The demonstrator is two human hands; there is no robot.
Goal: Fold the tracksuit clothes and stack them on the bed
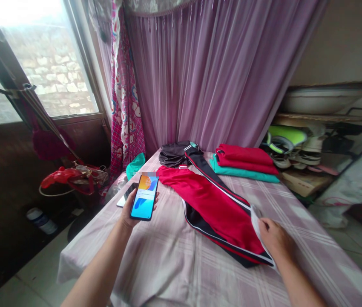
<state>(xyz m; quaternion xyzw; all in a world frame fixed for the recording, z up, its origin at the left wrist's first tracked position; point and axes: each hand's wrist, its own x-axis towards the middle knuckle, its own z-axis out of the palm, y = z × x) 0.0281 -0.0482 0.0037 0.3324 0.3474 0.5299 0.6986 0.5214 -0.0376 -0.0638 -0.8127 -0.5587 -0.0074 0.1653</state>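
Red and black trousers (214, 209) lie stretched out in the middle of the frame, on a desk (155, 260) with a pale checked cloth over it. Their wide, white-edged end points to the lower right, and the legs reach up and to the left.

The right hand (275, 236), at the lower right, has its grip closed on that white edge, with the thumb on top. The left hand (127, 212), left of the middle, has its grip wrapped around a phone (144, 200). The phone's screen is lit up in blue and orange. Just behind it, a dark flat thing (131, 190) is partly hidden.

Dark clothes (172, 154) sit in a heap near the far edge. To the right of them, folded red clothes (246, 158) rest on green cloth (248, 172). Purple curtains (206, 76) hang behind everything. Shoes (310, 158) sit on a shelf at the right, and 1 big bowl (324, 101) is above them.
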